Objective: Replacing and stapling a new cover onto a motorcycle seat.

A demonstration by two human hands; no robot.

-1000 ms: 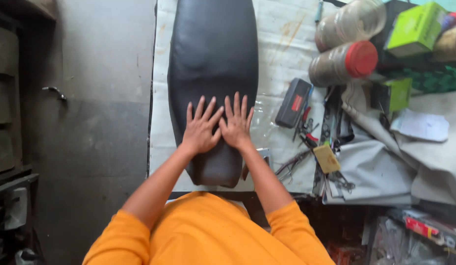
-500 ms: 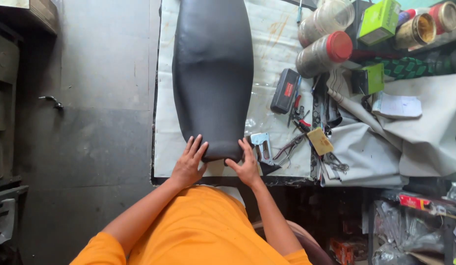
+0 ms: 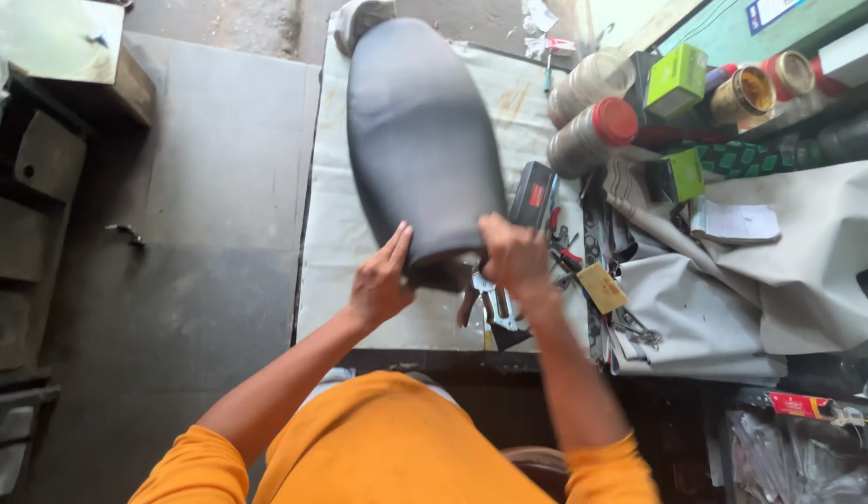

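Left hand [image 3: 380,283] & right hand [image 3: 514,257] are gripping near end of black seat [image 3: 420,140], fingers curled round its edge. Prob stiff base w/ soft, slick cover; best held at rim.

1. Seat [image 3: 423,140]: plain dark grey-black cover, no pattern.
2. Tabletop [image 3: 326,280]: off-white sheet with faint yellowish stains near the far edge.
3. Sleeves [image 3: 387,448]: bright orange.
4. Jar [image 3: 592,135] by the right edge: silvery body, red lid.
5. Second jar [image 3: 588,84] beyond it: silvery-grey with a pale lid.
6. Boxes [image 3: 678,79]: lime green.
7. Tin [image 3: 744,93]: gold-yellow top.
8. Cloth [image 3: 733,308] at the right: light grey.
9. Fabric [image 3: 733,159] behind the cloth: green-and-black diamond pattern.
10. Case [image 3: 535,194] beside the seat: black with a red patch.
11. Tag [image 3: 602,287]: mustard yellow.
12. Floor [image 3: 200,233]: dark grey.
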